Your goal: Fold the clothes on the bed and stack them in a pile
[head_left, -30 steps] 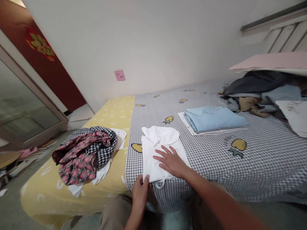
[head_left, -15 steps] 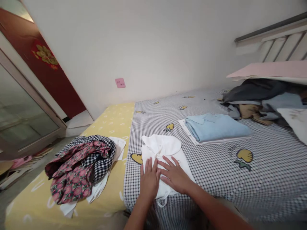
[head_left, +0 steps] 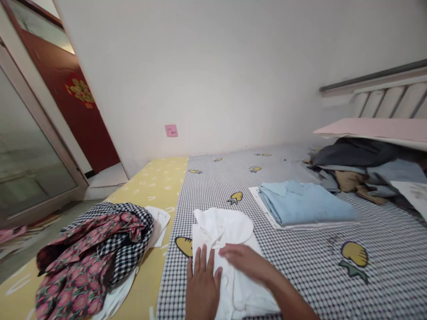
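A white collared shirt (head_left: 233, 224) lies folded on the checked bed sheet (head_left: 300, 262), its collar at the far end. My left hand (head_left: 202, 280) rests flat on the shirt's left side, fingers stretched toward the collar. Over the middle of the shirt is my right hand (head_left: 245, 262), slightly blurred, its fingers extended to the left just below the collar. Whether the right palm touches the cloth I cannot tell. Neither hand grips anything.
To the right lies a folded light blue shirt (head_left: 305, 202) on top of white cloth. A heap of floral and checked clothes (head_left: 90, 262) sits on the yellow sheet (head_left: 167, 178) at left. Dark clothes (head_left: 356, 153) are piled at far right under a pink board (head_left: 376, 128).
My right hand has lifted or turned, its fingers now pointing left rather than spread forward. The left hand stays flat on the shirt. The view has tilted upward.
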`<move>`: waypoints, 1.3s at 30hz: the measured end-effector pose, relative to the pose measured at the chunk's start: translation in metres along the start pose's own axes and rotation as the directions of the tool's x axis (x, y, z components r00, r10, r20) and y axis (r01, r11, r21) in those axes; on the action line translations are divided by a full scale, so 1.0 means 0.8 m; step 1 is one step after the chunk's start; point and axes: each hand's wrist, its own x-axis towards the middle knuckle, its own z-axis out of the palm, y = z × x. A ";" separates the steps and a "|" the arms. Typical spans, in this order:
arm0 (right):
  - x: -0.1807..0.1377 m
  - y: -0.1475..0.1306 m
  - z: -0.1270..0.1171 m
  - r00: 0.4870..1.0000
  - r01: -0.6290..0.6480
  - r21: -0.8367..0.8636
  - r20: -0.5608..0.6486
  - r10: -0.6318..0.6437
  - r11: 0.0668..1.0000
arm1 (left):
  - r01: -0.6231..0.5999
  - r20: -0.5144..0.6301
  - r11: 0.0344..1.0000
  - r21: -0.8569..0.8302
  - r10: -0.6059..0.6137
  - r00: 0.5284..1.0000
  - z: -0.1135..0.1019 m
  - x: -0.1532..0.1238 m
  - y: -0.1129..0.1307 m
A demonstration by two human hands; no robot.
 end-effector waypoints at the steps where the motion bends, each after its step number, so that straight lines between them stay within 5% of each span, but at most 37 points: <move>1: 0.009 0.002 -0.009 0.992 -0.027 0.138 -0.116 0.043 0.990 | 0.003 -0.009 1.000 0.009 -0.003 1.000 0.000 0.000 0.001; 4: 0.034 0.011 -0.030 0.869 -0.086 0.317 -0.441 0.227 0.945 | -0.012 -0.033 0.999 0.049 0.013 0.999 -0.004 -0.001 0.002; 6: 0.047 0.017 -0.035 0.784 -0.105 0.223 -0.581 0.219 0.969 | -0.041 -0.050 0.995 0.086 0.045 0.998 -0.006 -0.001 0.001; 9: 0.059 0.025 -0.026 0.733 -0.182 -0.032 -0.670 0.114 0.983 | -0.094 -0.077 0.989 0.116 0.104 0.992 -0.007 -0.005 -0.006; 14: 0.061 0.031 0.002 0.790 -0.353 -0.241 -0.595 0.150 0.904 | -0.117 -0.041 0.991 -0.057 0.115 0.993 -0.037 0.003 -0.013; 19: 0.062 0.034 0.002 0.793 -0.370 -0.240 -0.584 0.171 0.897 | -0.051 -0.005 0.994 -0.093 0.051 0.999 -0.096 0.086 0.008; 21: 0.064 0.036 -0.002 0.794 -0.354 -0.210 -0.583 0.174 0.911 | -0.086 0.186 0.996 -0.001 0.084 0.979 -0.107 0.132 0.021; 23: 0.065 0.037 -0.005 0.795 -0.338 -0.176 -0.579 0.181 0.925 | -0.118 0.446 0.990 0.079 0.071 0.892 -0.107 0.170 0.031; 25: 0.065 0.037 -0.006 0.792 -0.340 -0.140 -0.576 0.203 0.930 | -0.130 0.585 0.984 0.120 0.036 0.810 -0.100 0.194 0.037; 31: 0.067 0.034 -0.008 0.777 -0.348 -0.056 -0.576 0.255 0.936 | -0.042 0.531 0.977 0.210 -0.078 0.844 -0.086 0.198 0.032; 39: 0.067 0.043 -0.008 0.785 -0.247 0.227 -0.523 0.332 0.942 | -0.005 0.484 0.976 0.216 -0.103 0.869 -0.109 0.192 0.008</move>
